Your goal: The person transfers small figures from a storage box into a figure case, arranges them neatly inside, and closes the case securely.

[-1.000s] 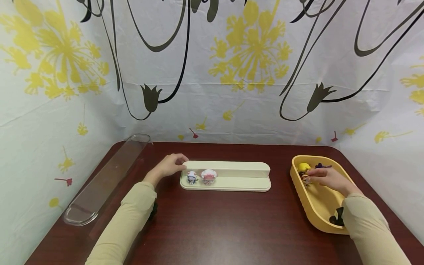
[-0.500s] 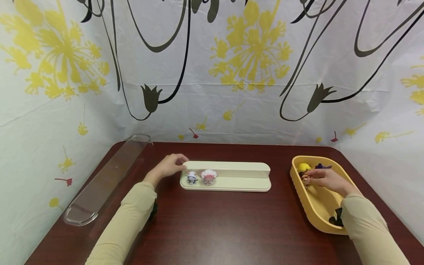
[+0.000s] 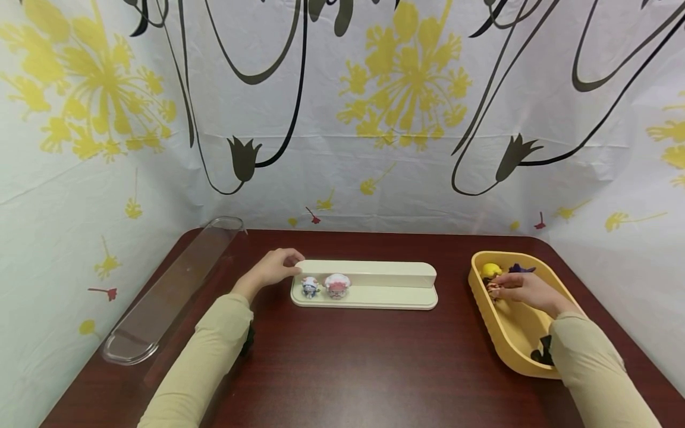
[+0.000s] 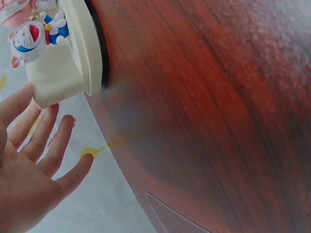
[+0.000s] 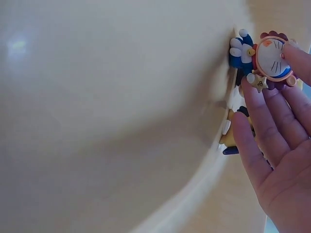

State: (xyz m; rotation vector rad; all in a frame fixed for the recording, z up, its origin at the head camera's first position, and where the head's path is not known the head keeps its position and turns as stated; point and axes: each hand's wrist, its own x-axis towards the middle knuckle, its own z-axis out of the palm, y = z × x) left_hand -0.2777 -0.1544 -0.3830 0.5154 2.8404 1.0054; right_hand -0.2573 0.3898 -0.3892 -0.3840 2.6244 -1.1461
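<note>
A cream two-level display stand (image 3: 385, 296) lies mid-table. On its lower step, at the left end, stand a small blue-and-white cat figurine (image 3: 310, 287) and a pink-and-white figurine (image 3: 337, 286). My left hand (image 3: 274, 267) pinches the left end of the stand's raised ledge, thumb and fingertips on it, as the left wrist view shows. At the right, my right hand (image 3: 532, 291) is in a yellow tray (image 3: 500, 339). It pinches a blue cat figurine (image 5: 272, 58) by its head, thumb on the face and fingers behind.
Inside the tray are a yellow figurine (image 3: 490, 270), a dark blue thing (image 3: 521, 268) and a dark thing (image 3: 543, 352) near the front. A long clear plastic cover (image 3: 176, 291) lies along the table's left edge. Printed fabric walls stand behind and beside the table.
My right hand has shifted very slightly within the tray and stays at the figurine. The left hand and the display stand have not moved.
</note>
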